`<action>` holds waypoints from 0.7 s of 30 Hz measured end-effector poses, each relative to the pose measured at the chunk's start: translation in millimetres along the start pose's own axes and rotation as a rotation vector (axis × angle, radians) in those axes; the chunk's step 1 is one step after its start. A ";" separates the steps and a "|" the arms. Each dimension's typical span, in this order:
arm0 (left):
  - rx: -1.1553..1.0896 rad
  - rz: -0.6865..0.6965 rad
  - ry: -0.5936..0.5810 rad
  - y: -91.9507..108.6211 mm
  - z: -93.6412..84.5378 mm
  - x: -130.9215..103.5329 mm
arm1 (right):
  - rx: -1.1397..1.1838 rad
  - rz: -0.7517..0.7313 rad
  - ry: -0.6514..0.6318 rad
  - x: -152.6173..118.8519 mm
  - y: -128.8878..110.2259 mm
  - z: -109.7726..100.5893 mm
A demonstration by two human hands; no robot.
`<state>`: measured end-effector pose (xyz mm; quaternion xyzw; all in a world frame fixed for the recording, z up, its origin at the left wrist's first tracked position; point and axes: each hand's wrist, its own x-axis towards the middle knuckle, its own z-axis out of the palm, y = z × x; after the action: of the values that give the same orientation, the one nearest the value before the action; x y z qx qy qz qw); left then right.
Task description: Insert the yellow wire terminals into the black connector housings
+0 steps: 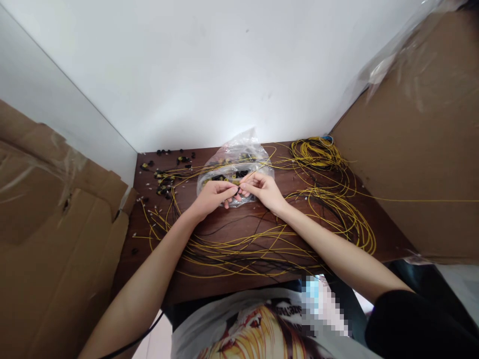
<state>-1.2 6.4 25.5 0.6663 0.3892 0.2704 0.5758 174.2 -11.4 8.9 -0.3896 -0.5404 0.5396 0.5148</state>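
Observation:
My left hand (pixel 215 195) pinches a small black connector-like piece (pixel 238 190) between thumb and forefinger. Close against it, the fingertips of my right hand (pixel 265 192) are pressed together on what looks like the end of a thin wire (pixel 258 168); the exact contact is too small to see. Both hands are above a clear plastic bag (pixel 245 147), which holds several black and yellow small parts (pixel 242 174). The fingers partly hide the bag's contents.
Long yellow and black wires (pixel 232 245) spread across the brown table (pixel 209 285). A coiled yellow bundle (pixel 316 152) lies at the back right. Several black-and-yellow connectors (pixel 164 182) are scattered at left. Cardboard stands on the left (pixel 56 239) and right (pixel 407 149), with a white wall (pixel 224 65) behind.

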 end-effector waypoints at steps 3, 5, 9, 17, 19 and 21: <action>-0.010 -0.014 0.009 1.0 0.5 -0.5 | 0.017 0.022 0.001 0.6 1.7 -0.8; -0.014 -0.023 0.015 1.9 1.0 -0.8 | 0.033 0.028 -0.002 1.0 2.8 -1.2; -0.018 -0.029 0.017 2.3 1.0 -1.0 | 0.054 0.028 -0.001 1.3 3.5 -1.1; 0.013 -0.016 -0.004 3.1 0.2 -1.2 | 0.014 0.012 0.013 -0.9 -1.2 1.1; 0.019 -0.014 -0.005 3.8 0.3 -1.2 | 0.008 0.017 0.007 -0.9 -1.7 1.2; 0.020 -0.015 -0.002 4.3 0.5 -1.2 | 0.005 0.020 0.007 -0.6 -1.2 1.0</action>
<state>-0.6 5.0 29.6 0.6693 0.3963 0.2617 0.5713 173.4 -12.3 10.2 -0.3957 -0.5334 0.5447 0.5120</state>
